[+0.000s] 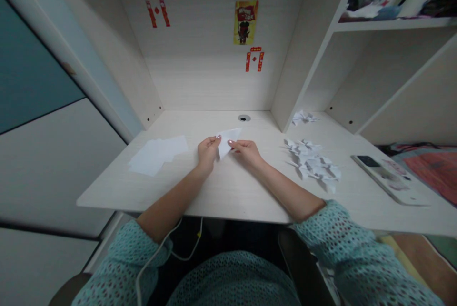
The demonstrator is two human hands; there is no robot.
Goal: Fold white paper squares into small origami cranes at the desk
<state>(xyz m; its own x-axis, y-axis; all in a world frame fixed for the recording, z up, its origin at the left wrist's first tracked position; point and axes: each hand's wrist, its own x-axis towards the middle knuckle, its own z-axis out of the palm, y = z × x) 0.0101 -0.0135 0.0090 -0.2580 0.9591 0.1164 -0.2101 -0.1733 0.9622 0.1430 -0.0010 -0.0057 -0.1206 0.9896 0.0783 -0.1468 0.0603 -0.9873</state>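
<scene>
Between my hands is a small folded piece of white paper point(225, 143), held just above the desk and roughly triangular in outline. My left hand point(208, 151) pinches its left edge, thumb on top. From the right, my right hand point(247, 149) grips the paper between thumb and fingers. Loose white sheets point(157, 154) lie overlapped on the desk to the left of my hands. On the right sits a pile of folded white paper pieces point(312, 162) with pointed ends.
More folded paper point(303, 117) lies by the shelf divider. A phone point(389, 180) rests on the desk point(235, 196) at the right. Behind is a back panel with stickers point(245, 23) and a cable hole point(244, 118). A white cable point(157, 251) hangs over my left sleeve.
</scene>
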